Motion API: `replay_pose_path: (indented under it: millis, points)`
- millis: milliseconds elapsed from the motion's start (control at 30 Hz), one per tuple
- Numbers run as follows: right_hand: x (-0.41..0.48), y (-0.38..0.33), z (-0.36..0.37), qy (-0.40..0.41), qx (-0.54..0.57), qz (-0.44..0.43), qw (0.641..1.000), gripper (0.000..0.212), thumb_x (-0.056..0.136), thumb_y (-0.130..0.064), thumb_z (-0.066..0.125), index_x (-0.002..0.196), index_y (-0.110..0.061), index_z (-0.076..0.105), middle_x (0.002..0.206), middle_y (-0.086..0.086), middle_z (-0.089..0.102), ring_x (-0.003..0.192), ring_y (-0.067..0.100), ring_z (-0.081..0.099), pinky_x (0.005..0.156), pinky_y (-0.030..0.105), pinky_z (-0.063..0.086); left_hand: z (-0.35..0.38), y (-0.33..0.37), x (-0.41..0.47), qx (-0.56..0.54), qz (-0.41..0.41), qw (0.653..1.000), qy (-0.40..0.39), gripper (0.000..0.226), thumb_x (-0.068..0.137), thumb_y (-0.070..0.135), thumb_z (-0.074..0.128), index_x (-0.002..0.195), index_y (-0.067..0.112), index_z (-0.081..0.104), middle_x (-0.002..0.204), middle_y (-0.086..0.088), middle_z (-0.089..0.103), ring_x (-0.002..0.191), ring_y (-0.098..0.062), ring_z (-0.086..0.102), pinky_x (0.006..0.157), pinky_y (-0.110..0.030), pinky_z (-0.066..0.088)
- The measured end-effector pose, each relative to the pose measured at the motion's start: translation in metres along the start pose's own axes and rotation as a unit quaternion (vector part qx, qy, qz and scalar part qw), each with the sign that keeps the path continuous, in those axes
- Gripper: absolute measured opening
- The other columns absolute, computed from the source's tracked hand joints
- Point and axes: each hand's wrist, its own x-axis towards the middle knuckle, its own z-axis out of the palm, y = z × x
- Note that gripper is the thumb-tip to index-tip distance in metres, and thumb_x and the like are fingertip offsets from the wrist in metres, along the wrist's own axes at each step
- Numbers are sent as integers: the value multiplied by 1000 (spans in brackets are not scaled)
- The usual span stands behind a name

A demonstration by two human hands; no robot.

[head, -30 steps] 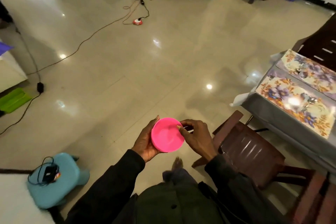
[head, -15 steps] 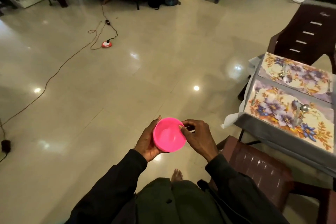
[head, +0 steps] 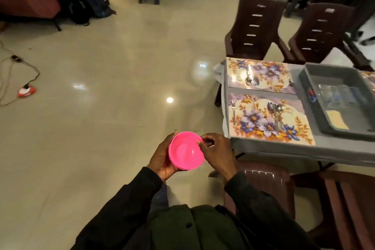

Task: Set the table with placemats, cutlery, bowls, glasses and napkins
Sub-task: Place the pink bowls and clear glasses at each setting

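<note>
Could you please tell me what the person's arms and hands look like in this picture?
Long black sleeves cover both arms to the wrists: the left sleeve and right sleeve. The left hand and right hand are bare, without gloves.

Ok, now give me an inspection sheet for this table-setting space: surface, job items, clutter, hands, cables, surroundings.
Surface: grey-clothed table with a near placemat and a far placemat side by side.
Job's things: fork and spoons on the near placemat; cutlery on the far placemat; grey tray holds glasses and yellow napkins; pink bowl is off the table.
Clutter: backpacks on the floor.
Hands: left hand cups the pink bowl; right hand pinches its rim.
Cables: cable and red plug block on the floor, left.
Surroundings: brown chairs, glossy tiled floor.
</note>
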Motion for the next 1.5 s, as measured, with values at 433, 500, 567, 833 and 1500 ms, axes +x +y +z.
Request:
replay_pose_path:
  millis: [433,500,567,833,1500]
  points:
    - [125,-20,-22,242,4,112,964,15,90,-15,67,86,-5,78,77,8,75,72,20,68,69,39,57,90,144,140,198,-114,963,-144,41,94,47,62,124,20,70,120,-19,70,109,-43,64,82,-60,58]
    - [137,-18,-27,266,22,131,955,14,91,-15,68,92,-8,80,82,3,77,76,15,70,69,30,55,96,153,157,199,-125,959,-159,42,92,45,68,124,20,71,132,-22,63,115,-45,62,91,-68,53]
    - [143,-10,-32,291,32,151,944,13,91,-16,70,94,-10,81,83,0,77,75,11,70,68,24,54,98,160,169,192,-143,956,-173,45,83,43,79,121,19,75,137,-25,61,121,-49,59,99,-73,46]
    - [171,37,-83,361,94,251,893,11,90,-12,71,87,-21,75,71,-15,70,66,-4,69,66,23,59,126,183,227,177,-200,950,-159,55,88,40,77,136,17,64,141,-24,60,132,-48,54,104,-77,38]
    - [237,225,-97,400,114,544,729,20,91,-3,61,101,8,74,94,23,74,79,26,62,74,28,42,234,217,333,247,-175,948,-94,46,99,42,61,137,16,61,134,-24,59,120,-47,59,89,-72,48]
